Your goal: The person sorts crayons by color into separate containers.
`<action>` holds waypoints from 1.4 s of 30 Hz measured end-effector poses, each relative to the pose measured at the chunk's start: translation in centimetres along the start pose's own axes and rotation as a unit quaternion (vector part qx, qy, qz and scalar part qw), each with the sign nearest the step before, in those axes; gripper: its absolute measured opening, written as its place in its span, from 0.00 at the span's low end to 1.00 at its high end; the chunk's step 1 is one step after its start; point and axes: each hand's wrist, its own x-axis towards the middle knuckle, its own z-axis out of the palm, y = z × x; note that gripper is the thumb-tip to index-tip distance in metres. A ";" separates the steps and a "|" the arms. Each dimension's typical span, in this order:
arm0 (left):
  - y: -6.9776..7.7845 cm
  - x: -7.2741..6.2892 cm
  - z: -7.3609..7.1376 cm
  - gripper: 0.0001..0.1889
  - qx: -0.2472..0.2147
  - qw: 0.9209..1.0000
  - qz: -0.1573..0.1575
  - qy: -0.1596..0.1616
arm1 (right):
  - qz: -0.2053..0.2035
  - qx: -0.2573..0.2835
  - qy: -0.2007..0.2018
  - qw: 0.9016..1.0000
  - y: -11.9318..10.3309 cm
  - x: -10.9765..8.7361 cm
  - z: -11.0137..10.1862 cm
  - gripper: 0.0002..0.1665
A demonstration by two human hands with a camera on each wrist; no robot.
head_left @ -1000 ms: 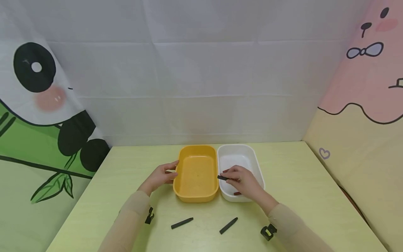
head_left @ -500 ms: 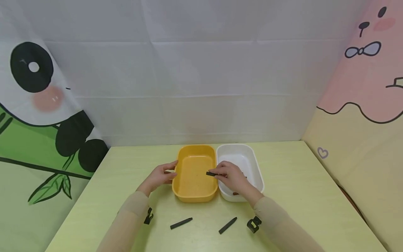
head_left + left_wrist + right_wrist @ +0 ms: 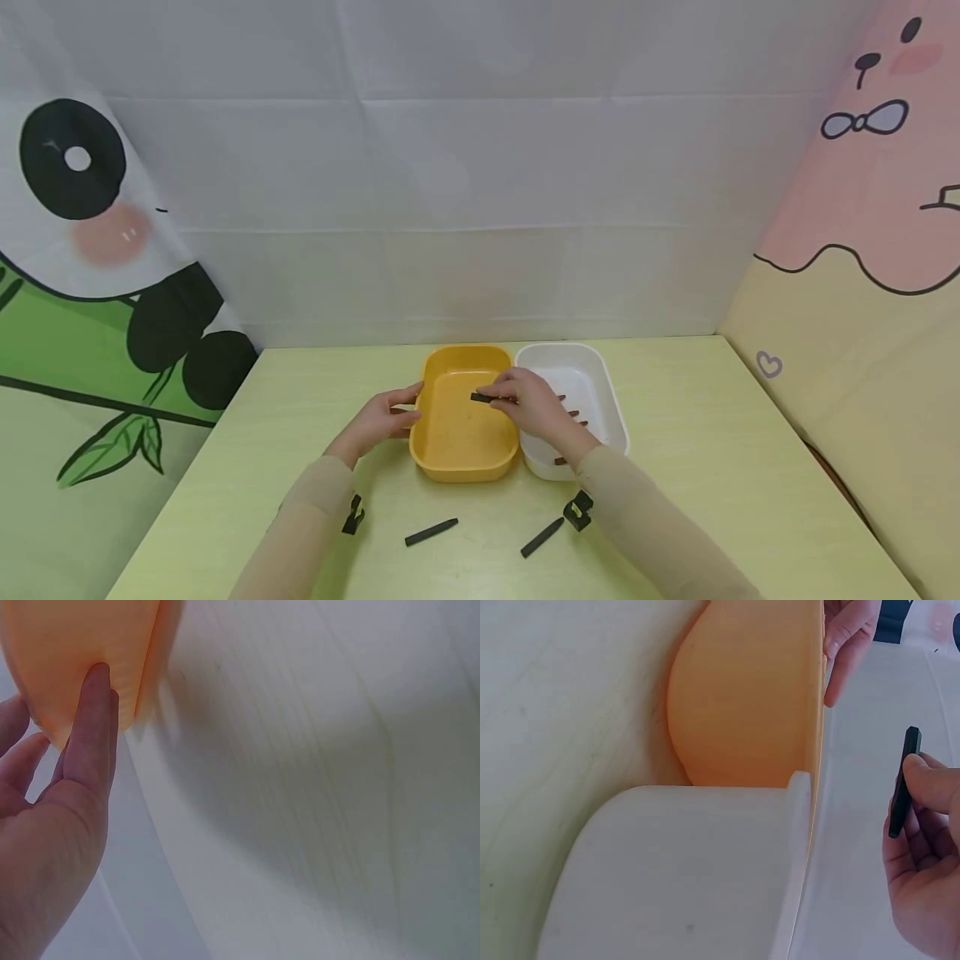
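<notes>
My right hand point(image 3: 534, 407) pinches a black crayon point(image 3: 482, 397) between thumb and fingers, over the right part of the yellow tray point(image 3: 467, 473). In the right wrist view the crayon point(image 3: 905, 784) stands above the level of the tray rims. My left hand point(image 3: 381, 421) rests at the yellow tray's left side. In the left wrist view its extended fingers point(image 3: 91, 727) lie along the tray's outer wall point(image 3: 124, 645). Just right of the yellow tray stands a white tray point(image 3: 611, 392) with several reddish-brown crayons point(image 3: 560, 460) in it, partly hidden by my right hand and forearm.
Two more black crayons lie on the table in front of the trays, a left one point(image 3: 431, 532) and a right one point(image 3: 542, 537). Behind the pale yellow table point(image 3: 337, 371) hangs a white cloth backdrop point(image 3: 480, 208). Cartoon-printed panels point(image 3: 840, 350) flank it.
The right hand has moved left and slightly away from me with the black crayon, from over the white tray to over the yellow tray. The left hand keeps its place.
</notes>
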 end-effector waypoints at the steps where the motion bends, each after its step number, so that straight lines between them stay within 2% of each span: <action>1: 0.0 0.0 0.1 0.30 0.000 1.000 -0.002 0.001 | 0.000 -0.002 0.000 1.000 0.0 0.2 0.0 0.15; 13: 0.0 0.3 0.2 0.31 0.013 1.000 -0.016 0.009 | 0.000 0.002 -0.012 1.000 -0.2 2.6 1.2 0.14; 21: -0.1 0.2 0.0 0.31 0.015 1.000 -0.010 0.004 | 0.018 -0.009 -0.030 0.999 0.2 3.3 2.3 0.14; 31: 0.0 0.1 -0.1 0.31 0.002 1.000 -0.008 -0.001 | 0.019 -0.019 -0.047 0.999 0.7 4.2 3.2 0.14; 42: -0.1 0.1 -0.2 0.30 -0.008 1.000 -0.002 0.000 | 0.046 -0.024 -0.050 0.997 0.8 4.6 3.7 0.17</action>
